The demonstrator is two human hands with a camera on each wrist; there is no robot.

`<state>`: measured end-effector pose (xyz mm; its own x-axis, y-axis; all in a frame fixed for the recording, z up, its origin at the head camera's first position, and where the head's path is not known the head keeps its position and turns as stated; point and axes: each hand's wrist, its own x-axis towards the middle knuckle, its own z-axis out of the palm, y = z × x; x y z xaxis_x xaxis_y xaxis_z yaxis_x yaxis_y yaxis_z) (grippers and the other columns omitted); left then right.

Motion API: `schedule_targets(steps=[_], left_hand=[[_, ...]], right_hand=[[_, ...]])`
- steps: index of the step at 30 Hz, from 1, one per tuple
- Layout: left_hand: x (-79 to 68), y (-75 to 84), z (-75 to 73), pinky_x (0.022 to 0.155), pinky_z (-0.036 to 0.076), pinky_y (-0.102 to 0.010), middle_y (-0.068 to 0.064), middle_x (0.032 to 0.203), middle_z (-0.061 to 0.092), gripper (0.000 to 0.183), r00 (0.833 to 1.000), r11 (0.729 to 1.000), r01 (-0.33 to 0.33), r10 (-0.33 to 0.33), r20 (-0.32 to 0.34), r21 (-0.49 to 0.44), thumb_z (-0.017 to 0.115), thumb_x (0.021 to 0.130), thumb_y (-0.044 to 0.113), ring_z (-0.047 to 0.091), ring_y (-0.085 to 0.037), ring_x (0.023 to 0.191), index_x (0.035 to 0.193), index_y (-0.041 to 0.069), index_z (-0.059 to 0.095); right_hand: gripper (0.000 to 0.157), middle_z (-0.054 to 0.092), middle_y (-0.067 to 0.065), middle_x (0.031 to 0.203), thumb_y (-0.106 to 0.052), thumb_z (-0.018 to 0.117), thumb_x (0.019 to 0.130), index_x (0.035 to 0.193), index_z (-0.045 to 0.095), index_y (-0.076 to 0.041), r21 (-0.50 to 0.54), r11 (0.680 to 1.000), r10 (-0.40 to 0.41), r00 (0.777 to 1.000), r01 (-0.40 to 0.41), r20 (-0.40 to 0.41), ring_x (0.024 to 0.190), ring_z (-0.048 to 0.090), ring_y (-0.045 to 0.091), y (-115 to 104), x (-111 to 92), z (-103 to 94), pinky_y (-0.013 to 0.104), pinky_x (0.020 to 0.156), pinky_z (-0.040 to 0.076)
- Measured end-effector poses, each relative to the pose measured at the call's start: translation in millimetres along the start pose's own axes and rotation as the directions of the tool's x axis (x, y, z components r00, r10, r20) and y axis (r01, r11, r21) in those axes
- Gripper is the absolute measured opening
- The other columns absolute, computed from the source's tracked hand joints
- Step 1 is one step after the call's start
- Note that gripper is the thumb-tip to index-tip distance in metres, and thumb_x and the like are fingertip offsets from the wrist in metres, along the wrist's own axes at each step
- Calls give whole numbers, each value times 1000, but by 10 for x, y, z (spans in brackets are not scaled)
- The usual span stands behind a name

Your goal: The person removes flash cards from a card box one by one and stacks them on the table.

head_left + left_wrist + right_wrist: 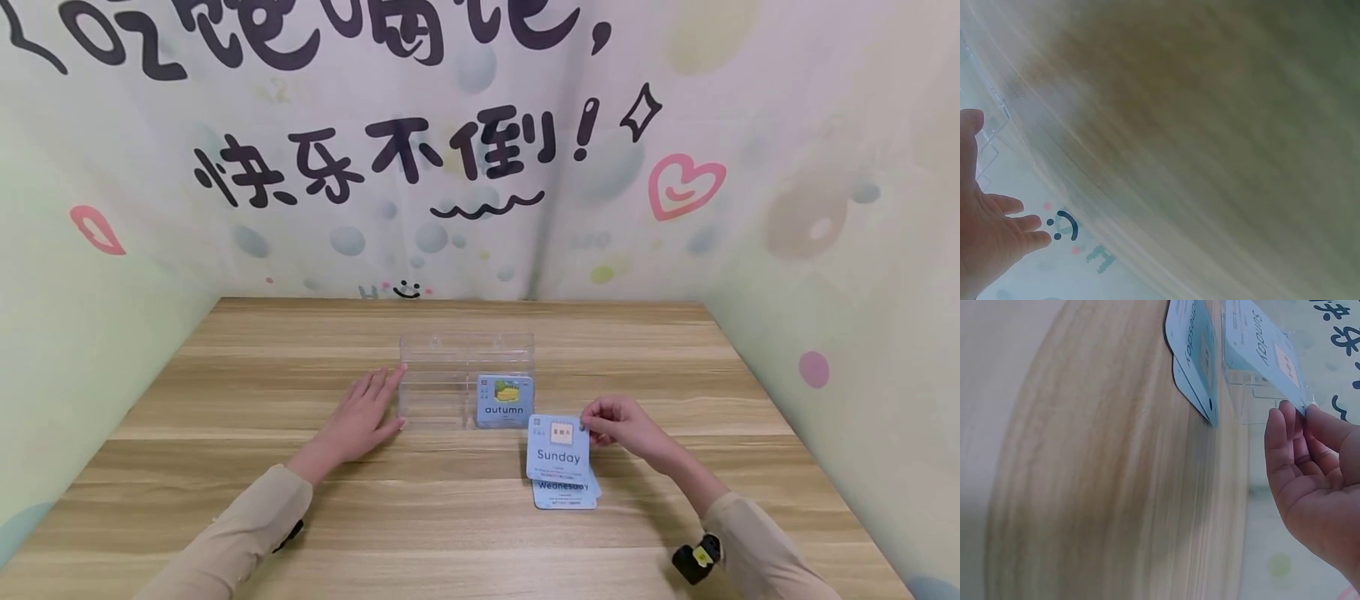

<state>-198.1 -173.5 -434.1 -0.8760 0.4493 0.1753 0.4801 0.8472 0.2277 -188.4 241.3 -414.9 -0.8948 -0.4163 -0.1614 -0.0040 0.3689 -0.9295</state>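
A blue "Sunday" flash card [558, 448] is pinched at its upper right corner by my right hand [622, 429]. In the right wrist view the card [1266, 347] tilts up, thumb and fingertips at its corner. Beneath it in the head view lies a "Wednesday" card [566, 497], with another card edge showing under that. My left hand [362, 421] rests by the left side of a clear plastic holder [435, 379], fingers extended and touching its edge. An "autumn" card [506, 402] stands in the holder's lower right compartment. The left wrist view shows the left hand [991, 237] with fingers spread.
The wood-grain table [337, 533] runs back to a printed curtain [315, 250] with black lettering, and similar curtain hangs along both sides. A dark camera strap [696, 558] sits at the right wrist.
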Motion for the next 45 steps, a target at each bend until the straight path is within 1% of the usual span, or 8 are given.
schedule_targets(steps=[5,8,13,18,26,33,38,45], left_hand=[[-5,-1,0,104,23,-60,-29,143,28,76,1000,1000,2,-2,1,-1,54,90,34,25,-46,131,147,12,9],[-7,-3,1,103,23,-61,-29,143,28,76,1000,1000,3,-3,3,-1,54,90,35,25,-46,131,147,12,9],[-6,-6,5,104,21,-61,-28,143,26,76,1000,1000,12,-11,12,-9,53,91,35,24,-47,131,148,14,7],[-5,-10,11,104,20,-61,-29,144,26,76,1000,1000,14,-14,17,-11,53,91,36,23,-47,131,148,14,6],[-2,-14,14,104,21,-61,-29,143,27,76,1000,1000,9,-9,10,-11,53,91,35,25,-48,130,148,15,7],[2,-20,23,104,21,-61,-29,143,27,77,1000,1000,5,-5,2,-9,53,91,36,26,-47,130,148,15,6],[1,-22,32,104,21,-61,-29,143,28,77,1000,1000,7,-7,-2,-12,54,90,36,26,-47,130,148,15,6],[1,-26,37,104,21,-61,-29,142,28,77,1000,1000,3,-3,-10,-11,54,90,35,27,-47,130,148,15,7]], right_hand=[[27,61,6,82,-15,55,91,99,56,10,27,997,66,997,-67,42,69,56,12,2,-44,-9,26,66,53],[25,60,5,79,-13,54,91,99,56,11,53,994,91,994,-94,61,69,56,11,14,-60,-15,24,64,52],[24,58,3,76,-12,54,91,97,55,11,95,986,129,989,-135,67,68,55,10,59,-68,-11,21,63,51],[22,58,2,75,-10,53,91,97,55,11,109,982,148,987,-155,69,68,55,10,97,-68,3,21,63,50],[21,59,1,73,-9,54,90,97,57,11,92,981,163,984,-169,72,67,55,9,111,-73,28,20,62,51],[25,60,0,72,-9,54,90,100,57,14,63,981,180,983,-183,43,64,56,8,103,-69,73,20,59,51],[25,60,-1,69,-10,57,89,98,59,13,46,979,196,980,-197,26,61,57,7,116,-62,81,21,58,51],[23,60,0,70,-8,59,86,97,62,12,6,977,211,977,-211,-21,61,57,8,132,-44,109,21,58,52]])
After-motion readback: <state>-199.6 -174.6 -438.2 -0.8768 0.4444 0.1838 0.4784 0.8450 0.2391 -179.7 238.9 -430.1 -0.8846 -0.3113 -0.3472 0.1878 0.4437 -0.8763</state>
